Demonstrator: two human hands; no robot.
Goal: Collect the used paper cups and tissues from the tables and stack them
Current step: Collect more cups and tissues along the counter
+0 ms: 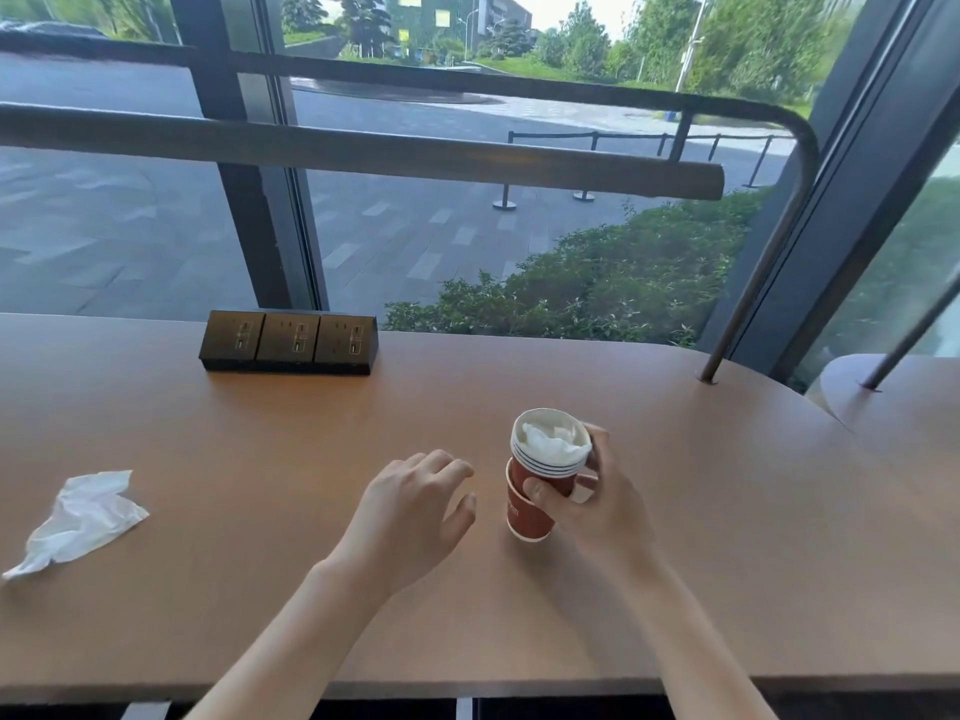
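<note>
A stack of red paper cups (527, 506) with white rims stands on the brown table (260, 433), right of centre. White tissue (553, 441) fills the top cup. My right hand (597, 504) grips the stack from the right, thumb on its front and fingers round the back. My left hand (415, 504) hovers just left of the cups, fingers loosely spread, holding nothing and apart from the stack. A crumpled white tissue (78, 519) lies on the table at the far left.
A black block of three power sockets (288, 340) sits at the table's back edge. A metal rail post (709, 376) enters the table at the back right. A second round table (904, 402) adjoins on the right. Windows run behind.
</note>
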